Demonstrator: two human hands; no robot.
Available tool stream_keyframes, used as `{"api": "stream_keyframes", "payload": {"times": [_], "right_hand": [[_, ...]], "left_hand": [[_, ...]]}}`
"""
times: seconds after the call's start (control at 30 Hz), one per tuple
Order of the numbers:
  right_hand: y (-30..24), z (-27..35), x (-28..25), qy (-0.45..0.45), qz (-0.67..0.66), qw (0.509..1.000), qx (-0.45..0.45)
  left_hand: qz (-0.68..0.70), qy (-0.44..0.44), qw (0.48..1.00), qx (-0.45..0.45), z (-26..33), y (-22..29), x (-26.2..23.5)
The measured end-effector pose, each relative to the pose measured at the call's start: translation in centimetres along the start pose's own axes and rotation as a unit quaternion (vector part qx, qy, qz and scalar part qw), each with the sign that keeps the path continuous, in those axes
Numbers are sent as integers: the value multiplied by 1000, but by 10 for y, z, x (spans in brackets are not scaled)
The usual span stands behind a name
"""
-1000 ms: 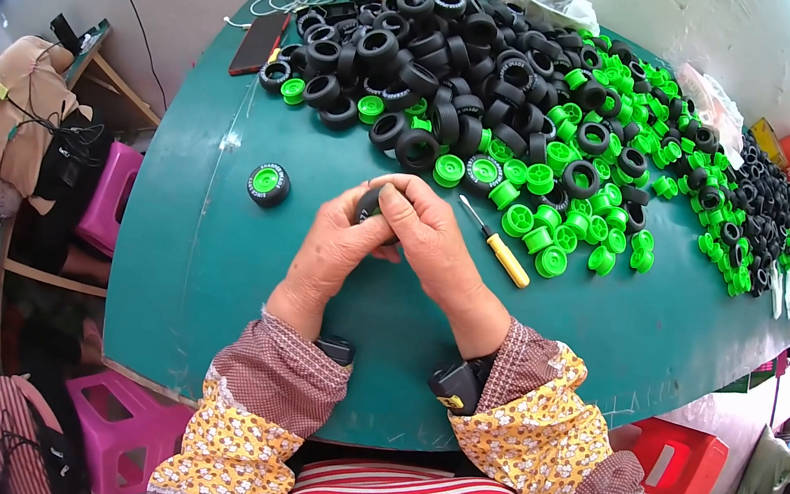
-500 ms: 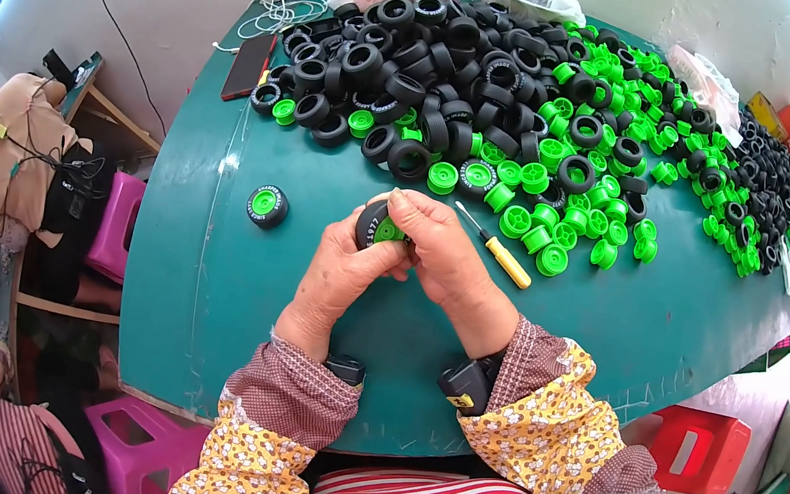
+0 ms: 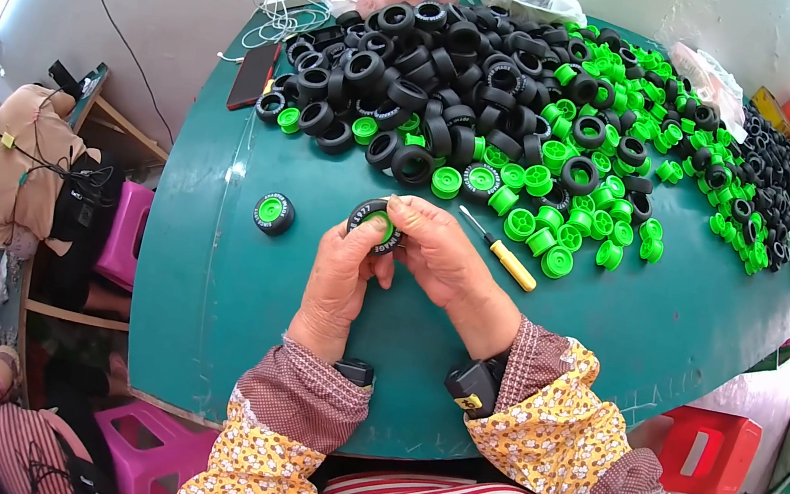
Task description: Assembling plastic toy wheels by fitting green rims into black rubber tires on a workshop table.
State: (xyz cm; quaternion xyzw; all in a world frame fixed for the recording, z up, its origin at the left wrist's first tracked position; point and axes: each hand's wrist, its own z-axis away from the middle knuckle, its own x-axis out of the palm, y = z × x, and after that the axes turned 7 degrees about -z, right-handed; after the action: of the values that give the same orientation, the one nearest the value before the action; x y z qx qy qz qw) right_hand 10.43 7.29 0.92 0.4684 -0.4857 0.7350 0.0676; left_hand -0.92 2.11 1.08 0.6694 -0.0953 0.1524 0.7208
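Between my two hands is a small toy wheel, a black rubber tyre with a bright green hub inside it. My left hand is closed on its near left side, the thumb pressing on the green hub. The fingers of my right hand pinch the tyre's right edge; some fingertips are hidden behind it. Left of my hands, a wheel with its tyre fitted lies on the green table. A screwdriver with a yellow handle lies just right of my right hand.
Beyond my hands spreads a big heap of black tyres mixed with green hubs. A dark phone-like slab and white cables lie at the far left. Purple stools, a red stool and other people surround the table.
The wheel in my hands has turned, so more of its tyre's lettered side shows. My left thumb has shifted up onto the hub. The view has moved slightly.
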Motion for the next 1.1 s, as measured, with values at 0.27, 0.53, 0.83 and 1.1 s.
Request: {"api": "stream_keyframes", "payload": {"times": [0.27,0.53,0.83,1.1], "right_hand": [[4,-5,-9,-21,13,1000,4],[-10,5,3,-47,219,973,-59],[-8,5,2,-36,301,953,-31],[-10,10,10,-6,274,960,-54]], "left_hand": [[-28,2,999,28,-4,-9,-2],[-123,-42,991,-35,-4,-2,-9],[-132,-69,988,-40,-1,-1,-6],[-155,-58,986,-2,3,9,5]]}}
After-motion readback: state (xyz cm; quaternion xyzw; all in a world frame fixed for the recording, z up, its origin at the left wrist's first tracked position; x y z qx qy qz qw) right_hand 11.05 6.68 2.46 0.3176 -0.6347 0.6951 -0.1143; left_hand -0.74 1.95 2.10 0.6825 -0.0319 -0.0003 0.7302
